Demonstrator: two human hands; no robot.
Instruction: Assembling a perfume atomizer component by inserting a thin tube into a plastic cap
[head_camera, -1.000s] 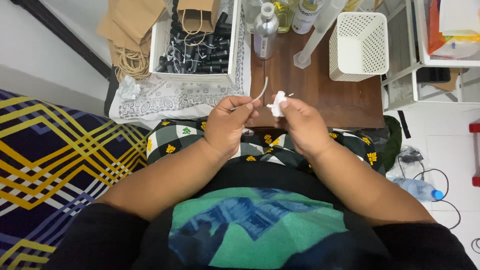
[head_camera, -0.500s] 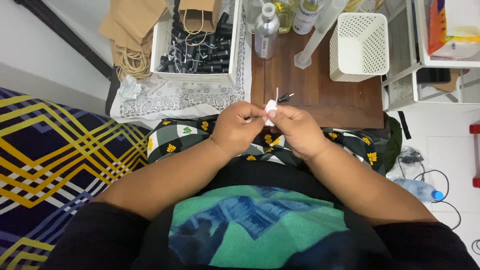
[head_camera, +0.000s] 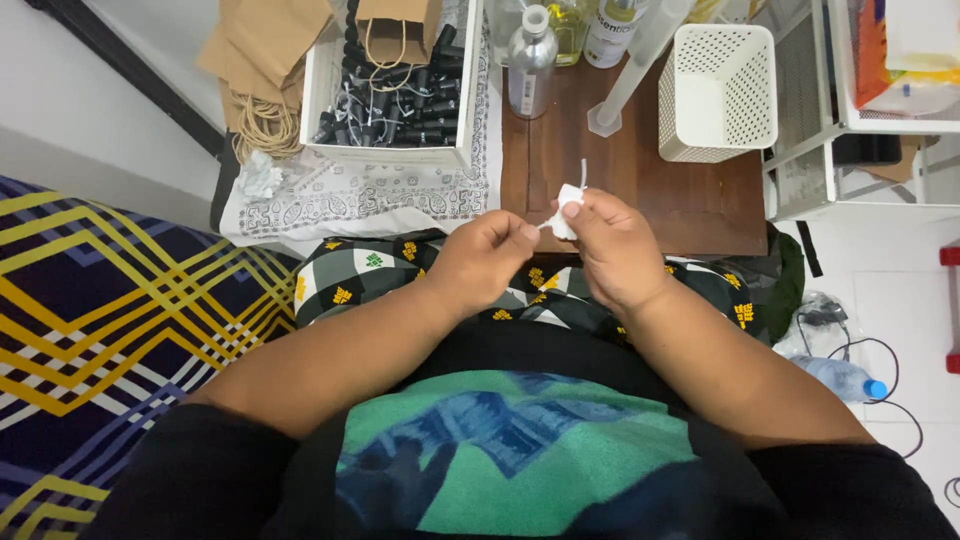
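Observation:
My right hand (head_camera: 612, 245) grips a small white plastic cap (head_camera: 570, 200) with a thin white tube standing up out of it, held just above the near edge of the brown wooden table (head_camera: 700, 205). My left hand (head_camera: 482, 262) is closed beside it, its fingertips pinching a thin white piece that meets the cap's side. Both hands hover over my lap, which is covered by a checked black, white and yellow cloth (head_camera: 380, 280).
On the table stand a white box of black sprayer parts (head_camera: 395, 100), a clear bottle (head_camera: 530, 65), a white perforated basket (head_camera: 718, 90) and a patterned white cloth (head_camera: 350, 195). Brown paper bags (head_camera: 265, 45) lie at far left. A wire shelf (head_camera: 850, 150) is at right.
The hands came together, then drew slightly apart and lower. The tube that the left hand held out earlier now stands in the cap held by the right hand.

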